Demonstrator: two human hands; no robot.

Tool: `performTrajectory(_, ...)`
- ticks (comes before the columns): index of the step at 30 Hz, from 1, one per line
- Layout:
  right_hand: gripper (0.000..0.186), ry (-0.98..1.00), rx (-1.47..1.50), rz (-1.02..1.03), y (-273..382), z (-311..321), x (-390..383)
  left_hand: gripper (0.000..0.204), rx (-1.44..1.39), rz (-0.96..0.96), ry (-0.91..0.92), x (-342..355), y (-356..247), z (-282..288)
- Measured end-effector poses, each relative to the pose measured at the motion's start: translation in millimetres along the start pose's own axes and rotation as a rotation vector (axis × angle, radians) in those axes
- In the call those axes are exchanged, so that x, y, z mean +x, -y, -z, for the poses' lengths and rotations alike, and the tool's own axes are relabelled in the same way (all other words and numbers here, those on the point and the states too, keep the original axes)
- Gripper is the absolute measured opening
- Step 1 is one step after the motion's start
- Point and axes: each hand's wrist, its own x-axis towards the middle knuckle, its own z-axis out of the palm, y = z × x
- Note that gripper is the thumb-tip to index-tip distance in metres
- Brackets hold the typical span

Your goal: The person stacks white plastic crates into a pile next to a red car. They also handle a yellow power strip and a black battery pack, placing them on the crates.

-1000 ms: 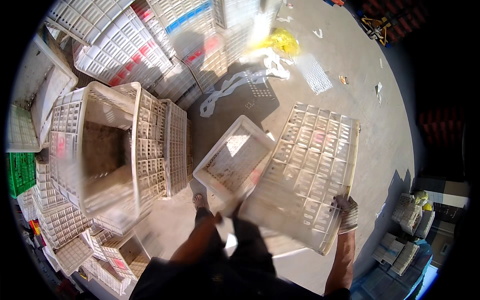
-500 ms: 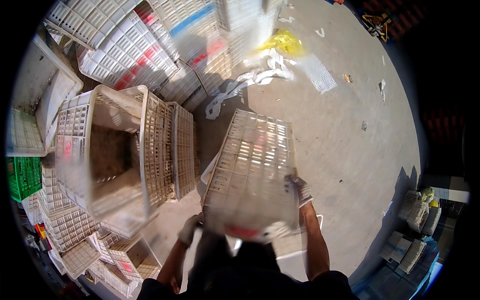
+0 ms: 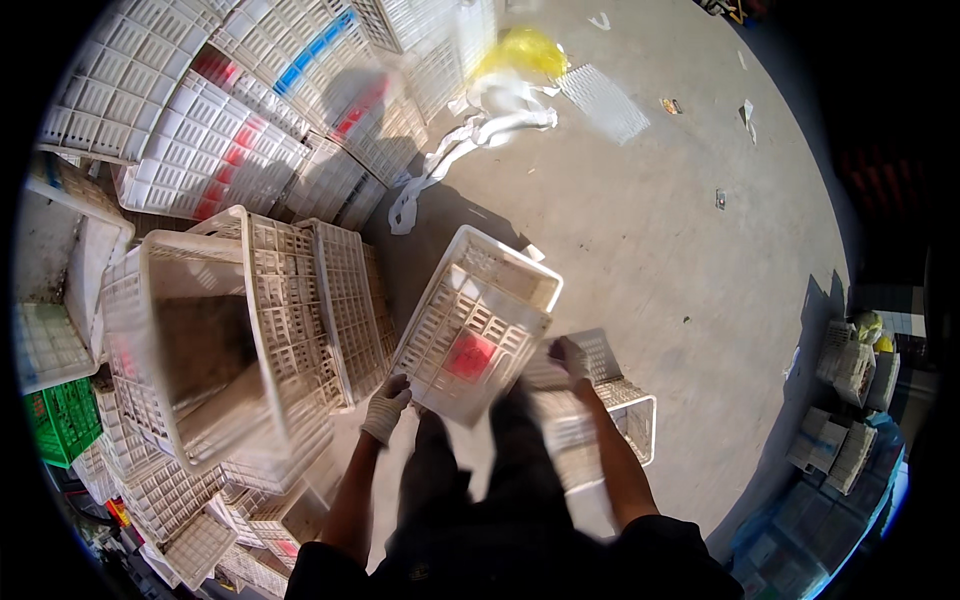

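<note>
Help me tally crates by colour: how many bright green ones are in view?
1: the bright green plastic crate at the far left edge of the view, well left of the left hand. More may be hidden behind the stacked white crates.

This looks like a storage yard or depot for crates (image 3: 235, 150): they stand stacked high on the left, with more along the right edge, around a broad, sunlit concrete floor (image 3: 700, 290) strewn with yellow plastic (image 3: 525, 52) and white strips (image 3: 470, 136).
</note>
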Motion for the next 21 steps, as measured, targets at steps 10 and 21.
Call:
performTrajectory(10, 0.025, -0.075, -0.383, -0.07, -69.7, 41.8, -116.7, 0.043, 0.533, -0.122, 0.42, -81.4, -9.4, -4.5)
performTrajectory(21, 0.034, 0.232, -0.788, 0.299, -52.3, -117.2, -206.7, 0.045, 0.599, 0.055, 0.207, -95.8, 32.7, 101.0)
